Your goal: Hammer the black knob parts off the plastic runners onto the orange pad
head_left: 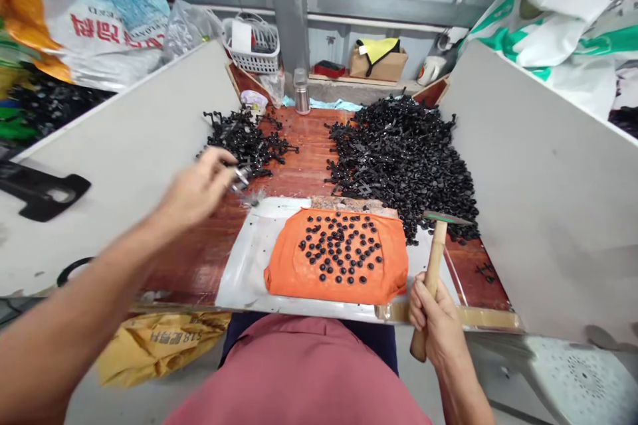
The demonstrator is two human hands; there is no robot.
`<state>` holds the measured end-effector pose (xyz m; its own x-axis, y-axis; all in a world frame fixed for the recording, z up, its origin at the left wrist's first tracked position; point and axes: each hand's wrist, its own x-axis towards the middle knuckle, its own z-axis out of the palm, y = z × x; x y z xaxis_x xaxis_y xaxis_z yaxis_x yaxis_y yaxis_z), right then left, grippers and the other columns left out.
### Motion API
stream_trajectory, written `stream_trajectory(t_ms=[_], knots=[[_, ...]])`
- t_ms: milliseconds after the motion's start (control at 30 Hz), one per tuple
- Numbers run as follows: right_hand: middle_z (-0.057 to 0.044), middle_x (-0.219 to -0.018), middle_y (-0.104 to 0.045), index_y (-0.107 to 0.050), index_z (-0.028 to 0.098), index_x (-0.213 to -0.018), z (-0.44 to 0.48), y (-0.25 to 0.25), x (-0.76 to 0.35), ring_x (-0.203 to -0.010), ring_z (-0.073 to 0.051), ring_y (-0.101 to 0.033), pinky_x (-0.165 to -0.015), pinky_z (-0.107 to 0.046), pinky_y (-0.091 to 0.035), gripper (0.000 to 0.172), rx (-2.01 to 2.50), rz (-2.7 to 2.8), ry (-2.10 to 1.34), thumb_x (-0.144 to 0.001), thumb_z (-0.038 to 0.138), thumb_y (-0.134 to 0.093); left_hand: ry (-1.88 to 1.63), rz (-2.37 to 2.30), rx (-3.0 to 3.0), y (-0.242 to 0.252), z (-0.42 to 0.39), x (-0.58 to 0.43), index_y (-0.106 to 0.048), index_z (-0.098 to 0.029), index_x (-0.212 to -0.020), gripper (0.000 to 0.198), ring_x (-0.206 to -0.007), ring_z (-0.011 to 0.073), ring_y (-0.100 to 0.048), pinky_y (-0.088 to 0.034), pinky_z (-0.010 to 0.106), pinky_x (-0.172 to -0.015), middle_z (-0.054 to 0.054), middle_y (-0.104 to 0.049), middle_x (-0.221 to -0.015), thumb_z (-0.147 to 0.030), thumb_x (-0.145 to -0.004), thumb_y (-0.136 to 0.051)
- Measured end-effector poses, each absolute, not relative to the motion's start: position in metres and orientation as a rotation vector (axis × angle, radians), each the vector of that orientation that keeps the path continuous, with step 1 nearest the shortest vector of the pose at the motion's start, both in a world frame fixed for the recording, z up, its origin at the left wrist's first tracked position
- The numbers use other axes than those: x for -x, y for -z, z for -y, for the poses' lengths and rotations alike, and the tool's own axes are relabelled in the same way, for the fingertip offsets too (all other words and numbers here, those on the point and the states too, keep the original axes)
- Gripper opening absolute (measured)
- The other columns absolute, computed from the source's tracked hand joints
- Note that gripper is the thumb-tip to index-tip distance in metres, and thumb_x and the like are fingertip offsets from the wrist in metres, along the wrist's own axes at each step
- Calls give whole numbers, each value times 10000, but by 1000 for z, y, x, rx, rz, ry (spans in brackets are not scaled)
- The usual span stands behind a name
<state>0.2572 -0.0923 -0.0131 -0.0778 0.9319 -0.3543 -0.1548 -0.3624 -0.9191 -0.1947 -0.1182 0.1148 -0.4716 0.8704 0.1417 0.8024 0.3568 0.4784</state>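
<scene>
- While the right hand (432,319) waits at the near edge, its fingers are wrapped tight around the pale wooden handle of a hammer (434,259). The hammer stands nearly upright, with its small metal head on top, probably so it is ready to strike.
- The left hand (197,189) stretches to the smaller heap (244,139) of black, branched plastic pieces. Its fingertips pinch a small shiny piece (241,177), though motion blur makes this uncertain.
- A larger heap (403,159) of the same pieces lies to the right, on the red-brown wooden table (304,146).
- An orange cloth (294,279), soft and wrinkled, lies on a dull metal sheet (244,265). It carries many round black caps (341,246), and I think it stops them from rolling.
- Two smooth grey boards (528,179) lean outward at the sides, seemingly to hold the heaps in.
</scene>
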Motion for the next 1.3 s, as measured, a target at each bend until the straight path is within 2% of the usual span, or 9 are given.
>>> stream_trajectory(t_ms=[67, 133, 300, 533, 700, 867, 1000, 1100, 1300], knots=[[136, -587, -429, -506, 249, -980, 86, 21, -256, -393, -25, -262, -366, -147, -242, 597, 1328, 883, -1578, -729, 618, -902, -632, -2882, -1591, -142, 96, 230, -605, -121, -1340, 418, -1062, 233, -612, -467, 462, -1087, 77, -676, -1106, -264, -952, -543], [134, -587, -442, -518, 245, -1000, 82, 27, -256, -394, -27, -271, -362, -145, -248, 616, 1341, 862, -1586, -720, 638, -901, -633, -2959, -1704, -148, 73, 241, -611, -106, -1355, 433, -1243, 295, -558, -415, 504, -1167, 127, -654, -1257, -274, -959, -558], [135, -597, -449, -536, 242, -1075, 81, 34, -257, -394, -28, -274, -368, -148, -258, 632, 1341, 833, -1612, -741, 651, -884, -491, -2106, -2151, -88, -7, 166, -731, -185, -1131, 261, -1123, 271, -642, -477, 406, -1083, 102, -738, -1174, -280, -962, -555], [135, -585, -410, -550, 253, -1149, 89, 49, -258, -408, -50, -287, -376, -160, -241, 612, 1378, 839, -1616, -800, 668, -833, -485, -2086, -2151, -25, -137, 60, -666, -214, -1369, 451, -1267, 335, -565, -438, 453, -1062, 165, -653, -1343, -224, -918, -665], [147, -538, -354, -560, 252, -1160, 91, 52, -255, -401, -60, -264, -379, -170, -232, 612, 1385, 816, -1619, -805, 682, -814, -530, -1970, -2171, -33, -161, 57, -777, -206, -920, 119, -1064, 265, -668, -452, 375, -973, 93, -757, -1014, -194, -916, -659], [140, -524, -382, -578, 248, -1130, 91, 51, -254, -396, -66, -267, -371, -173, -234, 597, 1372, 850, -1619, -789, 670, -828, -1019, -1962, -1963, -60, -144, 81, -737, -193, -1033, 190, -966, 201, -679, -505, 315, -913, 56, -762, -1048, -180, -958, -563], [143, -528, -386, -574, 235, -1159, 91, 52, -254, -400, -53, -251, -376, -154, -221, 568, 1343, 893, -1590, -847, 656, -792, -1521, -1701, -1252, -69, -118, 90, -620, -189, -1017, 112, -662, 104, -581, -552, 243, -651, -28, -615, -848, -168, -911, -589], [145, -534, -406, -559, 233, -1154, 89, 50, -257, -394, -54, -276, -371, -159, -266, 589, 1311, 928, -1624, -835, 664, -803, -1555, -1448, -925, -65, -85, 85, -540, -215, -1025, 206, -576, 62, -544, -549, 199, -543, -79, -513, -806, -252, -883, -685], [134, -554, -474, -522, 245, -987, 80, 29, -254, -349, -39, -291, -323, -158, -272, 558, 1290, 941, -1531, -785, 652, -845, -1487, -1223, -773, -53, -13, 63, -537, -225, -1074, 491, -561, 65, -574, -531, 190, -484, -75, -538, -826, -414, -770, -873]])
